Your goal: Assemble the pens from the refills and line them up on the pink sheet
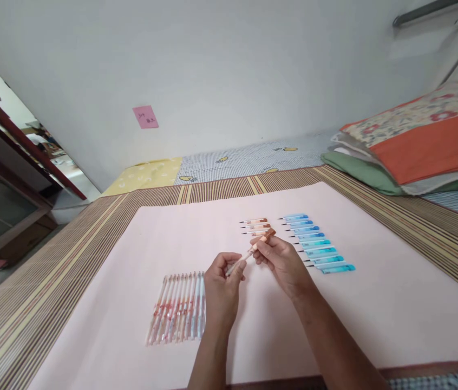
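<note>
Over the pink sheet (277, 330), a pen (247, 255) with a pale barrel and a brown end slants between my hands. My left hand (224, 287) pinches its lower, pale end. The fingers of my right hand (280, 260) are closed around the upper part, near the brown end. Just beyond my right hand lies a short row of brown-ended pens (256, 226), dark tips pointing left. Several blue and turquoise pens (314, 244) form a slanting row to the right. Left of my left hand, a row of pale, pink-patterned pens (176, 309) stands side by side, partly hidden by that hand.
A striped mat (103, 244) lies under the sheet. Folded cloths in orange, floral and green (427, 141) are stacked at the far right. Behind are a checked cloth (245, 160) and a white wall with a pink note (145, 117). A doorway opens at the left.
</note>
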A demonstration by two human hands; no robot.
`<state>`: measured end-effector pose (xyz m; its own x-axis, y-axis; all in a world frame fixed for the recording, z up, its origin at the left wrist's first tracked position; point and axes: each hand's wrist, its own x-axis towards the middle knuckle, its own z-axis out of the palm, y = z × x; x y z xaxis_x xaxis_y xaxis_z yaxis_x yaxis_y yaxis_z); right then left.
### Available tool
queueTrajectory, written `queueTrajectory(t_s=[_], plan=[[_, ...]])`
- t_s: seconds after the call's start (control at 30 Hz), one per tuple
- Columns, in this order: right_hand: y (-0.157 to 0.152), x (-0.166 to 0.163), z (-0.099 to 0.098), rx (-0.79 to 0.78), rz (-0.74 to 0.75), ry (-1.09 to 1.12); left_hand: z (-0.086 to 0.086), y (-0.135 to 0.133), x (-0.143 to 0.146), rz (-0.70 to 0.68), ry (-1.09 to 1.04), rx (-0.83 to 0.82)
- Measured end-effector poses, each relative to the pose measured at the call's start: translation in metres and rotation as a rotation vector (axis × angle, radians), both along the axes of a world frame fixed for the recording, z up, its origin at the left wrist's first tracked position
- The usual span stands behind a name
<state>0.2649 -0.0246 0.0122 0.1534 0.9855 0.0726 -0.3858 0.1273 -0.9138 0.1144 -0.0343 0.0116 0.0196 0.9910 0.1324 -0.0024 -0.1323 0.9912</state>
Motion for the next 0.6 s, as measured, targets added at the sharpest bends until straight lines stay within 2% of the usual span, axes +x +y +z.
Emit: queueTrajectory(t_s=[0.23,0.43,0.53,0.6], plan=[[0.0013,0.0023,-0.0009,0.038,0.008,-0.111,0.0017,-0.0054,0.0054,-0.054,0.108,0.003],[0.0014,-0.0025,-0.0028,-0.019,0.053,-0.184,0.0054,-0.0092,0.0089,0.007,0.152,0.021],[-0.0006,-0.0030,-0.0012,-0.012,0.030,-0.236,0.0046,-0.0086,0.0090,-0.021,0.054,-0.024],[-0.0023,-0.0012,0.0003,-0.002,0.045,-0.264,0.0036,-0.0072,0.0079,-0.096,-0.055,-0.083]])
